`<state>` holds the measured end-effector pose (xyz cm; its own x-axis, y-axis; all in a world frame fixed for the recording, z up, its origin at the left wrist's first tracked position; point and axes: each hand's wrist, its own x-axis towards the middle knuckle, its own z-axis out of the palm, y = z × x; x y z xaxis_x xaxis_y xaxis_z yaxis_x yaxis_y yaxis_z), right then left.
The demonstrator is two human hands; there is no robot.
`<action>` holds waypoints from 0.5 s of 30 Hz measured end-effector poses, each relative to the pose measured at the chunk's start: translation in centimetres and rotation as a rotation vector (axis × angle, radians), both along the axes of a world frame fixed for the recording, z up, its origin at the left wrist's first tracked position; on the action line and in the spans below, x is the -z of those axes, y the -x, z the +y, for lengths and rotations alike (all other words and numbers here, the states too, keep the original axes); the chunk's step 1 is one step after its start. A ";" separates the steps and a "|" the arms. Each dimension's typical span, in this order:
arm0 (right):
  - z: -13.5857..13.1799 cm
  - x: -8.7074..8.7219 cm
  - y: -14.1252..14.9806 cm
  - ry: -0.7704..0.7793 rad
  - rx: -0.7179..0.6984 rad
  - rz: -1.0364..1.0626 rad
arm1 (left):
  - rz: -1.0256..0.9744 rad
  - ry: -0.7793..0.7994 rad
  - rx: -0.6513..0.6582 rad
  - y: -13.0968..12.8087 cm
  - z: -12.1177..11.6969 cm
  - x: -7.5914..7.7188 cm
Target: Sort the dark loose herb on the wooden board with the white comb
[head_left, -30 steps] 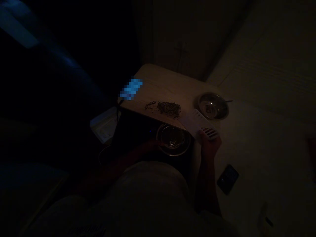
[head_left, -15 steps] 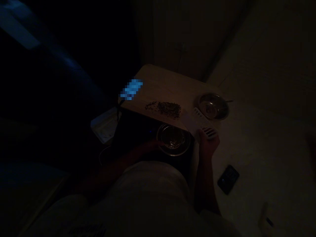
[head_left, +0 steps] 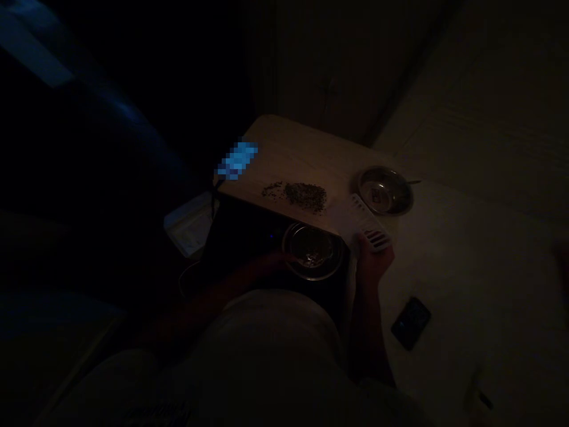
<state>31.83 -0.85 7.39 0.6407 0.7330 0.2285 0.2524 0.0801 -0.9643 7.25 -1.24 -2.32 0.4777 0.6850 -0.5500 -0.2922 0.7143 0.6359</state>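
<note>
The scene is very dark. My right hand [head_left: 372, 261] grips the near end of a white slotted scraper [head_left: 362, 222] lying on the light table [head_left: 302, 157], its far edge toward a pile of small dark seeds [head_left: 299, 194]. My left hand [head_left: 275, 261] holds the rim of a steel bowl [head_left: 313, 252] just below the table's near edge; a few seeds lie inside it.
A second steel bowl [head_left: 384, 190] with a spoon stands on the white surface at right. A lit, blurred screen [head_left: 237, 159] sits at the table's left corner. A dark phone [head_left: 410, 322] lies near my right forearm. A white box [head_left: 190, 224] is low left.
My right hand has drawn the scraper slightly left and nearer, toward the table's edge above the bowl. The left hand and bowl stay put.
</note>
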 end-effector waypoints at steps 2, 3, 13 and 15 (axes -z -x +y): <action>0.0 0.2 -0.1 -0.012 0.043 0.002 | 0.006 0.000 0.002 0.0 0.0 -0.1; 0.0 0.3 -0.1 -0.020 0.055 0.005 | 0.004 0.004 0.007 0.0 0.0 -0.1; 0.0 -0.3 0.7 -0.014 0.039 -0.026 | 0.009 0.025 0.011 0.0 0.0 -0.2; 0.0 -0.3 0.9 -0.008 0.032 -0.032 | 0.032 0.032 0.007 0.1 0.0 -0.1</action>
<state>30.94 -0.89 7.69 0.6559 0.7104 0.2550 0.2858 0.0790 -0.9550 7.15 -1.19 -2.25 0.4644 0.6638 -0.5863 -0.2674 0.7362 0.6217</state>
